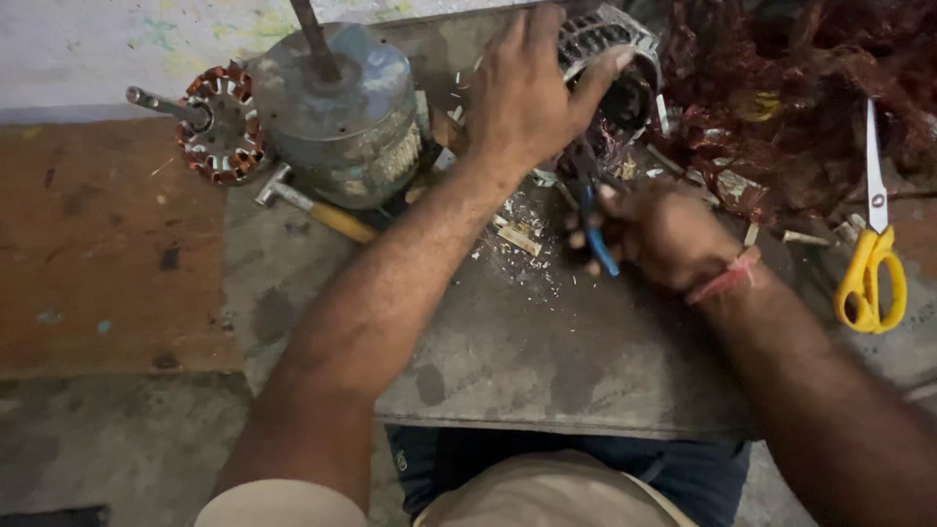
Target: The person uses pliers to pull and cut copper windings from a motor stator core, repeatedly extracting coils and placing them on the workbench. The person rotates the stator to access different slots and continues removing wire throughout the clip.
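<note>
Fingers of the left hand (522, 93) are spread and clamped over the round metal motor part (610, 49) at the far edge of the bench (547, 342), apparently pinning it steady. The right hand (664, 234) is clenched around blue-handled pliers (590, 220), whose nose points into that part beside the tangle of copper wire (791, 88). A hammer (312, 205), a grey motor (342, 107) and yellow scissors (872, 263) lie to either side, within reach.
</note>
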